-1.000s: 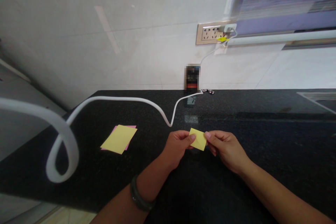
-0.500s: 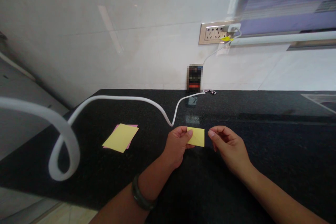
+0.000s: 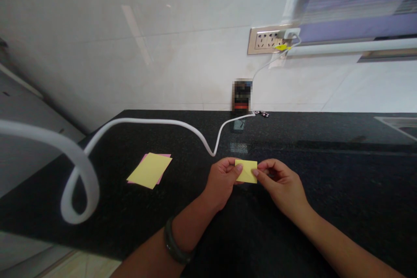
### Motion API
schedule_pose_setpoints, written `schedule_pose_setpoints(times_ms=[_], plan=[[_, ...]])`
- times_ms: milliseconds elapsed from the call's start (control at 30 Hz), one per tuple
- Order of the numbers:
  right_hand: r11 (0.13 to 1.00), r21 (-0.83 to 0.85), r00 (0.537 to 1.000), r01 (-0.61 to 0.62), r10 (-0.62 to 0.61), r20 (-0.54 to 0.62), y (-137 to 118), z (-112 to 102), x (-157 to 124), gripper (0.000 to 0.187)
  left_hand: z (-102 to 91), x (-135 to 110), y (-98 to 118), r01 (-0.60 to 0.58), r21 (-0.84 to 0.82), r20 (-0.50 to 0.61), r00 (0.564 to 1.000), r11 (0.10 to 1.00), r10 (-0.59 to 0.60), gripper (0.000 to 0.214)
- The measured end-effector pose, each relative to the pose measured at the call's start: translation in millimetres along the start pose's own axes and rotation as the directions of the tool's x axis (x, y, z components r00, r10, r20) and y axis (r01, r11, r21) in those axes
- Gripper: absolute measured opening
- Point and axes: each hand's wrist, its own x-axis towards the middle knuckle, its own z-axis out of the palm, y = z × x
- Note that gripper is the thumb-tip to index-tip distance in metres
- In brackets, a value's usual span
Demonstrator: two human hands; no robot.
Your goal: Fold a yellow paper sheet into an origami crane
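A small folded yellow paper (image 3: pixel 248 171) with crease lines is held up over the dark countertop. My left hand (image 3: pixel 222 182) pinches its left side, thumb on the front and fingers behind. On the paper's right edge, the thumb and fingertips of my right hand (image 3: pixel 283 184) are closed. A dark bangle (image 3: pixel 176 243) circles my left wrist. To the left, a flat yellow sheet (image 3: pixel 151 169) lies over a pink sheet (image 3: pixel 162 178) on the counter.
A thick white cable (image 3: pixel 156 120) loops across the left of the black countertop (image 3: pixel 107 208). Against the tiled wall stands a phone-like device with a blurred screen (image 3: pixel 241 95). A wall socket (image 3: pixel 265 40) holds a plug. A sink edge (image 3: pixel 395 126) shows at right.
My right hand has moved left and now grips the right edge of the folded paper. My left hand, with the paper, has shifted slightly right.
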Motion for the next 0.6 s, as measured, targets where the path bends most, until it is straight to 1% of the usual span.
schedule_pose_setpoints(times_ms=[167, 233, 300, 400, 500, 600], plan=[[1.000, 0.008, 1.000, 0.015, -0.015, -0.001, 0.3, 0.3, -1.0, 0.016, 0.2, 0.0, -2.0, -0.006, -0.017, 0.007, 1.000, 1.000, 0.006, 0.019], [0.999, 0.012, 0.999, 0.049, -0.049, -0.002, 0.7, 0.5, -1.3, 0.014, -0.1, 0.3, -2.5, -0.004, -0.012, 0.009, 1.000, 1.000, 0.004, 0.019], [0.992, -0.009, 0.991, 0.129, -0.129, -0.017, 1.5, 0.6, -1.2, 0.011, -0.6, 0.6, -2.6, 0.001, -0.006, 0.013, 1.000, 1.000, -0.001, 0.019], [0.957, -0.081, 0.959, 0.279, -0.283, -0.031, 2.7, 0.3, -0.9, 0.007, -1.1, 0.1, -2.4, 0.013, -0.008, 0.035, 0.999, 1.000, -0.013, 0.020], [0.910, -0.151, 0.920, 0.385, -0.391, -0.012, 3.2, -1.3, -0.3, 0.015, -0.8, -1.3, -1.4, 0.031, -0.034, 0.055, 0.998, 0.999, -0.029, 0.022], [0.859, -0.217, 0.882, 0.464, -0.472, 0.020, 2.6, -4.8, 0.4, 0.022, -0.2, -2.1, 0.3, 0.042, -0.079, 0.091, 0.995, 0.996, -0.035, 0.024]])
